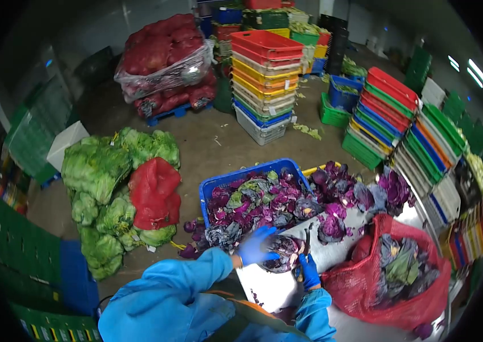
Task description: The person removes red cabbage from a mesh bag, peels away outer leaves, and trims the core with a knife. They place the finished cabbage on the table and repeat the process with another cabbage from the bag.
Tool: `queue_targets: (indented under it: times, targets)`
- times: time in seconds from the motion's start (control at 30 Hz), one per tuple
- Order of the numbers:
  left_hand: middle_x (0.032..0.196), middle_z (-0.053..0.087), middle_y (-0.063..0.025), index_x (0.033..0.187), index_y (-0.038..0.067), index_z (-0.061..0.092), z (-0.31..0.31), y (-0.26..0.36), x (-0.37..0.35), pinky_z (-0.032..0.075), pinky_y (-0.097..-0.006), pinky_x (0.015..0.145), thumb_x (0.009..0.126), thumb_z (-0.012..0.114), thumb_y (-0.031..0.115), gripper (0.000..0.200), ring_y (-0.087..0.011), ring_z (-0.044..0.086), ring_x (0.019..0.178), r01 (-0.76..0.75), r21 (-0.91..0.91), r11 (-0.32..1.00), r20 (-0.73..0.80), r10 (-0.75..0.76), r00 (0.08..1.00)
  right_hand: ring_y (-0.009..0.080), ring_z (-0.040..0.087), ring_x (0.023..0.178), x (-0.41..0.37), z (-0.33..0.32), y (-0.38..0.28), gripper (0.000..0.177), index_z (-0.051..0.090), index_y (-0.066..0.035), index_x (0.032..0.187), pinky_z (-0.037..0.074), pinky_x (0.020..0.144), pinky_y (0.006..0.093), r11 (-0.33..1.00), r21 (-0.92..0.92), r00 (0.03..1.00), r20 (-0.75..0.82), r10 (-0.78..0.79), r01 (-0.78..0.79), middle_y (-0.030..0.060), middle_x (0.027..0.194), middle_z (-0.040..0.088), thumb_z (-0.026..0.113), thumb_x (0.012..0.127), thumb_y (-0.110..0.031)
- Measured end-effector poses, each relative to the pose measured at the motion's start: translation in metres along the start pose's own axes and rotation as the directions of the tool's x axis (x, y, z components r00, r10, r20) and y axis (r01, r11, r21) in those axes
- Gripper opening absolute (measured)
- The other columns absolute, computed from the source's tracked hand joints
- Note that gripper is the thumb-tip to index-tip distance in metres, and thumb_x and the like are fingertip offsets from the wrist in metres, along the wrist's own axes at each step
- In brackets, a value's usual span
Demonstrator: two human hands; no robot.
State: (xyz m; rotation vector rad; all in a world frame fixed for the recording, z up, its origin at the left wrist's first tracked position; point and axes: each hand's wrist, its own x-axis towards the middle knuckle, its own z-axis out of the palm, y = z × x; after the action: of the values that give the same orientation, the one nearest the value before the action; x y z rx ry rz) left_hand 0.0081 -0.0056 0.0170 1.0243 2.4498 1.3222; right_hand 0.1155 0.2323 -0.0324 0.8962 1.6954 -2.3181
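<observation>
A purple cabbage (pixel 283 251) rests on the metal table (pixel 255 280) near its front edge, its cut side partly showing. My left hand (pixel 257 248), in a blue glove, is at the left side of this cabbage with its fingers apart, slightly blurred. On the right of the cabbage, my gloved right hand (pixel 310 272) is closed round a knife (pixel 308 239), whose dark blade points up and away. Just beyond, a blue crate (pixel 203 196) holds purple and green leaves.
Purple cabbages (pixel 332 225) lie on the table's far side. A red mesh sack (pixel 350 285) of leaves stands at the right. Green sacks (pixel 96 168) and a red sack (pixel 156 194) are on the floor at left. Stacked crates (pixel 265 85) and wrapped sacks (pixel 164 51) stand behind.
</observation>
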Motion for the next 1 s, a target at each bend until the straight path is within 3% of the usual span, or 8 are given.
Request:
queue_targets:
  times: [0.1,0.2,0.33,0.37,0.53,0.67,0.73,1.0]
  targets:
    - [0.148,0.024,-0.0298,0.150,0.013,0.022,0.018,0.018,-0.024,0.024,-0.0478,0.113,0.061,0.080,0.060,0.116,-0.0426,0.021,0.140,0.214,0.055,0.975,-0.089,-0.209,0.974,0.0092,0.055,0.052,-0.002,0.018,0.012,0.035,0.052,-0.009,0.118,0.042,0.043,0.0242,0.989,-0.053,0.988,-0.057,-0.142,0.139,0.0031,0.077,0.061,0.067,0.087,-0.013]
    - [0.118,0.054,-0.0221,0.139,0.002,0.037,0.031,0.001,-0.025,0.037,-0.0465,0.101,0.053,0.079,0.069,0.117,-0.0375,0.051,0.112,0.145,0.003,0.989,-0.538,-0.121,0.834,0.0091,0.053,0.053,-0.039,0.065,-0.031,0.037,0.052,-0.006,0.117,0.042,0.044,0.0246,0.943,-0.279,0.979,-0.037,-0.201,0.183,0.0024,0.076,0.059,0.066,0.083,-0.008]
    - [0.135,0.047,-0.0219,0.144,0.002,0.028,0.015,-0.044,-0.026,0.037,-0.0444,0.105,0.057,0.086,0.053,0.116,-0.0362,0.045,0.125,0.283,-0.326,0.902,-0.259,-0.373,0.891,0.0102,0.051,0.050,0.053,0.033,-0.005,0.027,0.058,-0.003,0.109,0.041,0.043,0.0261,0.826,-0.437,0.905,-0.059,-0.421,0.356,0.0026,0.070,0.058,0.065,0.083,-0.011]
    - [0.140,0.041,-0.0191,0.147,0.003,0.023,-0.003,-0.027,-0.025,0.033,-0.0414,0.109,0.061,0.089,0.039,0.115,-0.0309,0.038,0.132,0.138,-0.597,0.790,-0.185,-0.303,0.935,0.0102,0.056,0.063,0.062,0.043,-0.019,0.026,0.059,-0.001,0.109,0.046,0.054,0.0261,0.660,-0.518,0.754,-0.044,-0.656,0.544,0.0031,0.079,0.063,0.063,0.084,-0.010]
    - [0.141,0.041,-0.0144,0.143,0.002,0.031,-0.010,-0.046,-0.018,0.039,-0.0354,0.105,0.068,0.087,0.023,0.097,-0.0244,0.042,0.128,0.223,-0.603,0.766,-0.047,-0.313,0.949,0.0402,0.059,0.109,0.058,0.093,-0.098,0.056,0.051,-0.006,0.131,0.048,0.088,0.0432,0.406,-0.759,0.738,0.143,-0.660,0.510,0.0258,0.118,0.060,0.067,0.086,-0.035]
    - [0.123,0.053,-0.0105,0.142,0.009,0.033,0.006,-0.026,-0.020,0.049,-0.0321,0.091,0.074,0.082,0.016,0.084,-0.0197,0.056,0.107,0.381,-0.860,0.340,0.168,-0.517,0.840,0.0388,0.065,0.090,0.011,0.067,-0.069,0.051,0.053,-0.011,0.131,0.052,0.076,0.0418,0.542,-0.792,0.905,0.028,-0.424,0.279,0.0197,0.101,0.068,0.063,0.089,-0.038]
    - [0.123,0.053,-0.0106,0.144,0.009,0.029,0.010,-0.015,-0.021,0.049,-0.0327,0.091,0.075,0.082,0.015,0.087,-0.0198,0.056,0.108,0.432,-0.821,0.373,0.180,-0.549,0.816,0.0365,0.067,0.090,-0.040,0.068,-0.063,0.046,0.052,-0.012,0.132,0.051,0.077,0.0409,0.725,-0.662,0.971,0.012,-0.241,0.188,0.0202,0.099,0.068,0.058,0.093,-0.036]
    - [0.130,0.048,-0.0148,0.147,0.006,0.012,0.010,-0.001,-0.008,0.050,-0.0362,0.093,0.065,0.089,0.015,0.112,-0.0233,0.053,0.114,0.558,-0.751,0.354,0.406,-0.419,0.812,0.0397,0.055,0.115,-0.097,0.075,-0.026,0.056,0.034,-0.018,0.146,0.047,0.093,0.0420,0.546,-0.775,0.876,0.020,-0.482,0.319,0.0225,0.133,0.051,0.050,0.095,-0.033]
